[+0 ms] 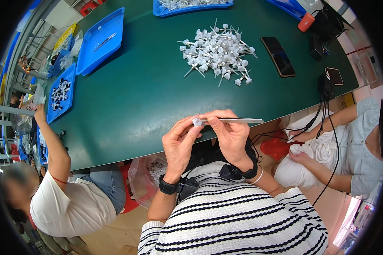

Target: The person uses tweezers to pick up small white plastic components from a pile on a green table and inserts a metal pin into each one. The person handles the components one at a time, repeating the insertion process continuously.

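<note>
My left hand (178,144) pinches a small white plastic piece (197,122) between thumb and fingertips, just above the table's near edge. In my right hand (232,138) is a pair of metal tweezers (250,120), lying nearly level, its tip end directed at the white piece. The fingertips of both hands almost meet there. Whether the tips touch the piece is too small to tell. Farther off on the green table (136,102), a loose pile of white plastic pieces with thin stems (219,53) is heaped.
A phone (278,57) lies right of the pile. Blue trays (83,59) stand at the left, one holding tweezers, another black parts. A further blue tray (191,9) of white pieces is at the back. Co-workers sit at left and right; black cables (323,106) hang at right.
</note>
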`<state>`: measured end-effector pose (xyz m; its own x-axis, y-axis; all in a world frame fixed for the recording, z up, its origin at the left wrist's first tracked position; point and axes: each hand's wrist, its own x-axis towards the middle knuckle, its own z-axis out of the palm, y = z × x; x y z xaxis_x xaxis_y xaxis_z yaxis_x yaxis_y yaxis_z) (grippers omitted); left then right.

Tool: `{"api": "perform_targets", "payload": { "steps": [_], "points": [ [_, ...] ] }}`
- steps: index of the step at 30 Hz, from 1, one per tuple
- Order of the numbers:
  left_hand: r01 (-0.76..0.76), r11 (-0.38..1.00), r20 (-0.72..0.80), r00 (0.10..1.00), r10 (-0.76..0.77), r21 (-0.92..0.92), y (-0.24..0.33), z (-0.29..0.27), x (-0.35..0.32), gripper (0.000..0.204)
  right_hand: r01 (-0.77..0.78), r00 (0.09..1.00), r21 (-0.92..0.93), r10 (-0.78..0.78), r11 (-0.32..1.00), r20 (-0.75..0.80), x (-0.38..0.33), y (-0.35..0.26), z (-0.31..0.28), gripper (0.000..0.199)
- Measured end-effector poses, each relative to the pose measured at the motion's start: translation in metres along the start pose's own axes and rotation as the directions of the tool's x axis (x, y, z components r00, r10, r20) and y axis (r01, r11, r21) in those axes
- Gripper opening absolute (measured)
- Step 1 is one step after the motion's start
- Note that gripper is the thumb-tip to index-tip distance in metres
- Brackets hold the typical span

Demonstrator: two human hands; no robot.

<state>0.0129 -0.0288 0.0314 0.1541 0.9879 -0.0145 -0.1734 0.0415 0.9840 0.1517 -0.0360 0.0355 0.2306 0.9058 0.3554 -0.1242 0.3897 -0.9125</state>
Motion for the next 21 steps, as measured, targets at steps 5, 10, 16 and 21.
{"api": "perform_targets", "payload": {
  "steps": [5,10,16,21],
  "points": [
    [0.0,1.0,-0.002,1.0,0.0,0.01,-0.0002,0.0005,0.0005,0.027,0.009,1.0,0.009,-0.009,1.0,-0.012,0.0001,0.0035,0.0011,0.013],
    [-0.002,1.0,-0.006,1.0,0.002,0.013,-0.0028,0.0003,0.0005,0.026,-0.022,0.999,0.02,0.022,1.0,-0.024,-0.0002,0.0061,-0.0002,0.013],
    [-0.036,0.999,-0.014,0.999,0.036,0.03,-0.0031,0.0017,0.0005,0.025,-0.014,0.999,0.015,0.014,1.0,-0.029,0.0003,0.0059,0.0006,0.013],
    [-0.017,1.0,-0.018,1.0,0.017,0.027,-0.0017,0.0023,-0.0007,0.024,-0.012,1.0,-0.028,0.011,1.0,-0.025,-0.0002,0.0057,-0.0007,0.013]
  ]
}}
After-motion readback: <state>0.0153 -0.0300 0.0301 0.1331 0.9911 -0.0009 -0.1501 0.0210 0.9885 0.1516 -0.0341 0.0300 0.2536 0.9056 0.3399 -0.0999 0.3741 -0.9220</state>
